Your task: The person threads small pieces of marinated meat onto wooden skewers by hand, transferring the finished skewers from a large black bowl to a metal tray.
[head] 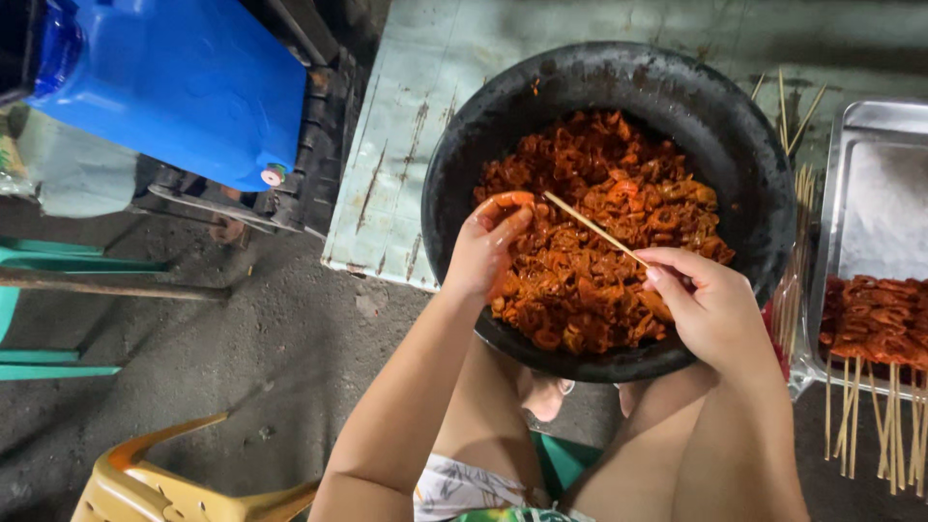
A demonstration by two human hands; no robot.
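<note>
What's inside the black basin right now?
The black basin holds a heap of reddish marinated meat pieces. The left hand and right hand, holding a bamboo skewer, cover part; the bottom is hidden.

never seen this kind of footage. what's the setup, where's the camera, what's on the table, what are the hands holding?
There is no machine here: a person works with two bare hands. The single picture comes from a camera worn on their head, looking down, so you see their forearms and knees from above.

On the worn pale table stands a big black bowl full of reddish marinated meat pieces. To the right is a metal tray with filled skewers laid across it, and bare sticks lie between bowl and tray.

The right hand holds one thin wooden stick, pointing toward the left hand, which pinches or reaches into the meat.

Off the table: a blue container at upper left and a yellow chair below.
</note>
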